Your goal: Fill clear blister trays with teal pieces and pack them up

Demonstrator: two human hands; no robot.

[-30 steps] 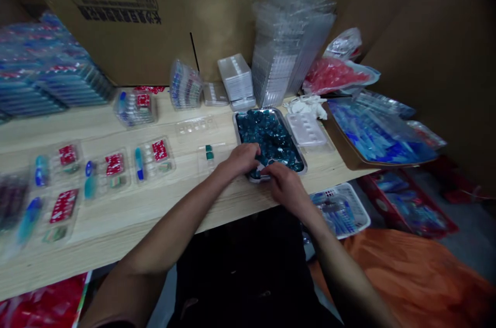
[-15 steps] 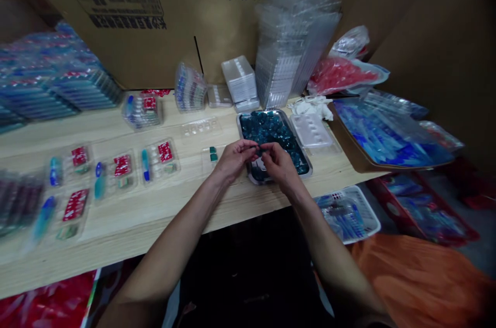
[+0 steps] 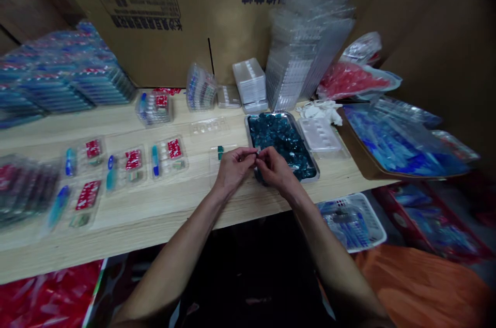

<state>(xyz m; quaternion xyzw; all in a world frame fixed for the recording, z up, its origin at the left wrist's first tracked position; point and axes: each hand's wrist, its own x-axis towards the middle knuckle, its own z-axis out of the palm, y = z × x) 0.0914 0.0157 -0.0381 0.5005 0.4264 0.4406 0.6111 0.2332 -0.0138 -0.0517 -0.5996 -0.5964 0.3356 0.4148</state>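
- Fingers (image 3: 248, 155) of the left hand (image 3: 232, 168) and of the right hand (image 3: 277, 170) meet tip to tip, pinching a small piece (image 3: 258, 151) between them; it is too blurred to tell what it is.
- Both hands hold the small piece low over the table (image 3: 155, 204), level with the near left corner of a metal tray (image 3: 318, 175).
- That metal tray lies just beyond and right of the fingers, heaped with teal pieces (image 3: 284, 139).
- Just left of the fingers lies a clear blister (image 3: 214, 162) with two green blocks (image 3: 220, 152) in it.
- Farther left of the fingers, filled packs (image 3: 168, 155) with red cards lie in rows.
- Well beyond the fingers, a stack of clear trays (image 3: 298, 64) stands against a cardboard box (image 3: 217, 13).
- Right of the right wrist and below the table edge sits a white basket (image 3: 375, 217).
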